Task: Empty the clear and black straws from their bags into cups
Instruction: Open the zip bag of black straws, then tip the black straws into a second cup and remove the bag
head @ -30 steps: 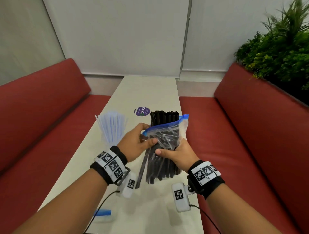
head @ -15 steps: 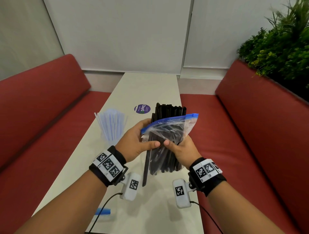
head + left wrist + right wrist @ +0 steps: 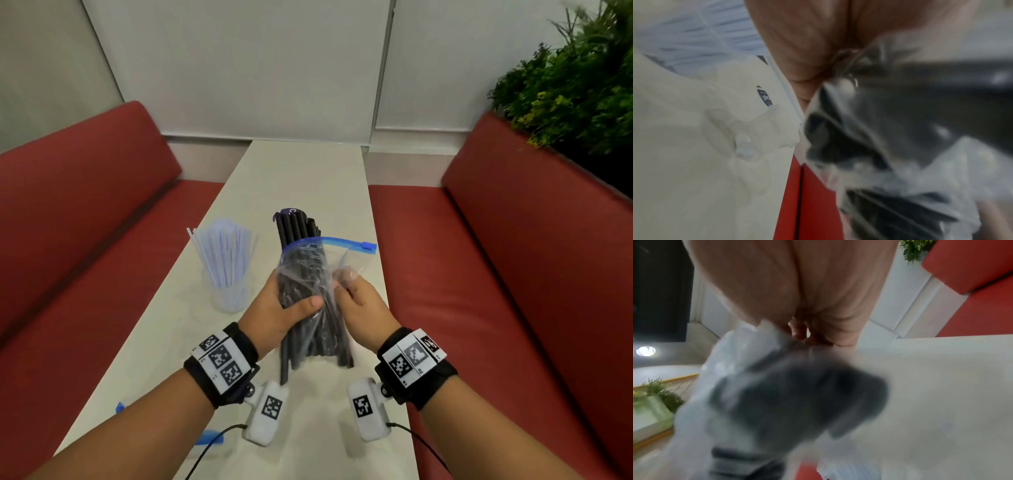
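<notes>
— Fingers point(image 3: 310, 303) of the left hand point(image 3: 274, 313) are wrapped round the bundle of black straws point(image 3: 310, 329), thumb across the front, gripping it through the plastic. Do you see the right hand point(image 3: 363, 305)?

— Yes. It pinches a gathered fold of the clear zip bag point(image 3: 318, 263) just beside the bundle, fingers curled tight on the film. The bag's blue zip strip point(image 3: 337, 242) sits open, high up the straws, and both ends of the bundle stick out of the plastic.

— So which step is this?

— I'd judge the second half. The clear straws point(image 3: 224, 255) already stand fanned in a clear cup point(image 3: 231, 298) on the table point(image 3: 301, 178), left of the hands. The black ones are held above the table, half out of their bag.

— And the next move?

— Probably peeling the bag fully off while the left hand holds the bundle together, then standing the straws in a cup. I can't make out a free cup for them; the straw tops cover that spot. One straw hangs lower than the rest at the near end, so a loose hold might let it slip.

— Any writing?

— Little. A dark purple round sticker point(image 3: 289, 211) peeks out behind the straw tops, with a white mark I can't read. The left wrist view shows a small dark label point(image 3: 764, 97) on the table, too blurred to read. The wristbands point(image 3: 222, 358) carry black-and-white square codes, no words.
</notes>
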A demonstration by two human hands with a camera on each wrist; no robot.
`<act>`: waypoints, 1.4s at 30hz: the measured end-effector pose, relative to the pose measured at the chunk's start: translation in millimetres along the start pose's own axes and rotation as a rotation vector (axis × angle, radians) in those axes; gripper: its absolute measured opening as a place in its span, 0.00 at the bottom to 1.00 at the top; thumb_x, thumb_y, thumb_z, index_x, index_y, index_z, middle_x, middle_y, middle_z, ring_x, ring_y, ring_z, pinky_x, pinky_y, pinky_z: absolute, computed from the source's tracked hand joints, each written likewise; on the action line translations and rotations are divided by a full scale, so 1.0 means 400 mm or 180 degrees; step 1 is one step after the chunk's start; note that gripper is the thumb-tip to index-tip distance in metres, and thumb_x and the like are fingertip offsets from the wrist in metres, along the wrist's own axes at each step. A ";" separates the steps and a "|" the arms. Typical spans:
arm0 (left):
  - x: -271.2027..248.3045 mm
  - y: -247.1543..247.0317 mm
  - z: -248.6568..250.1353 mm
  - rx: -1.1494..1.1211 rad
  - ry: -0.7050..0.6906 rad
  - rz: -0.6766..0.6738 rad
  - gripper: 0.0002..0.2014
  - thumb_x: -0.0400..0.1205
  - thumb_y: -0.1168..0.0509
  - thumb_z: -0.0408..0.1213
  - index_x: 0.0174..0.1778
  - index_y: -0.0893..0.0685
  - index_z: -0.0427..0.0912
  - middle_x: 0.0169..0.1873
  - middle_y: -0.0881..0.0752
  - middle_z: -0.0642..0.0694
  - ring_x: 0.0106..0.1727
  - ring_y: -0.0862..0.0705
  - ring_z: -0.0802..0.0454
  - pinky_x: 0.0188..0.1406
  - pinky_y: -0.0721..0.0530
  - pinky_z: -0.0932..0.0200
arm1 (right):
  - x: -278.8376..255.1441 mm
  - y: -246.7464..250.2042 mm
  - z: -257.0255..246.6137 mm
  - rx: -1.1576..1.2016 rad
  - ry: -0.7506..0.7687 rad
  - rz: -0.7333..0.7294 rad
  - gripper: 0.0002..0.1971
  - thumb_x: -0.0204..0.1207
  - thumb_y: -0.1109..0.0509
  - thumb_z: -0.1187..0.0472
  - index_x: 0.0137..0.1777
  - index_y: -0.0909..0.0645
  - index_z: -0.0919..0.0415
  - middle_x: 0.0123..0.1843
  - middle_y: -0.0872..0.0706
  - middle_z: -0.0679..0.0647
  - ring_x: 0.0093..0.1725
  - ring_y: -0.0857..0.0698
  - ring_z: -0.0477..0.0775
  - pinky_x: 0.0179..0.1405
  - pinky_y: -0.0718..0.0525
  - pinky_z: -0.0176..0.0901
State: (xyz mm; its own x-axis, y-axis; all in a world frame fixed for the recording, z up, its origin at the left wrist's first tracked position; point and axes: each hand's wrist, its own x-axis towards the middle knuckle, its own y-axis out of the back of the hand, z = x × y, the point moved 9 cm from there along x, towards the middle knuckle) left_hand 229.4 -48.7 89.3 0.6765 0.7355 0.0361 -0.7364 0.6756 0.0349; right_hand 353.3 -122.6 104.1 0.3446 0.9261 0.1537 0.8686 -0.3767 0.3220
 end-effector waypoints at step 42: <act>0.263 0.002 0.108 0.1122 0.0278 -0.1597 0.24 0.66 0.16 0.44 0.56 0.12 0.45 0.46 0.07 0.45 0.32 0.13 0.49 0.34 0.15 0.55 | 0.285 0.087 -0.066 -0.0630 0.0272 -0.0632 0.12 0.75 0.23 0.61 0.55 0.16 0.65 0.43 0.11 0.51 0.34 0.12 0.38 0.36 0.12 0.38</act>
State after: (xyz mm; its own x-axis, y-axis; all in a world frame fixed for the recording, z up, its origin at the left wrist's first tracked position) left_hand 299.9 27.0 136.2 0.9267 0.3439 -0.1515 -0.2737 0.8939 0.3549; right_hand 413.5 -30.5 157.4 0.1364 0.9800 0.1448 0.8267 -0.1931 0.5284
